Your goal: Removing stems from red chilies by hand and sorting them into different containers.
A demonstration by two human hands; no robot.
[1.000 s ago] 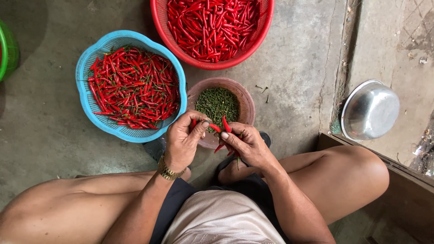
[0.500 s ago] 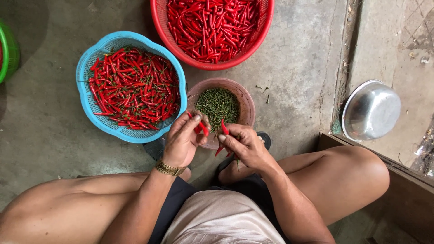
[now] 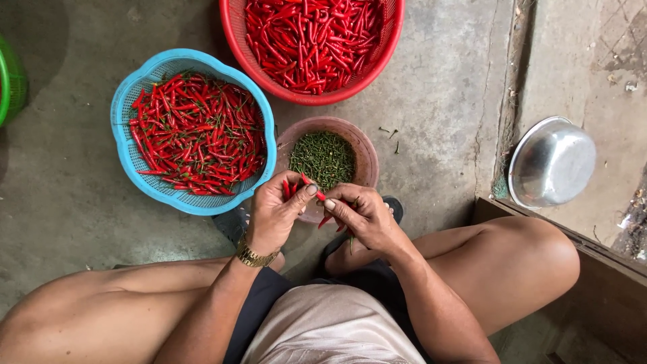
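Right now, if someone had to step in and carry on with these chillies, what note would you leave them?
Left hand: grip closed on a few red chillies.
Right hand: grip closed on more chillies, one pinched between both hands over the brown bowl.
Brown bowl: holds a heap of green stems.
Blue basket, left of the bowl: red chillies, spread shallow.
Red basket, farther out: piled with red chillies.
Done: many stems already pulled.
Left: which basket holds the stemmed ones I cannot tell.
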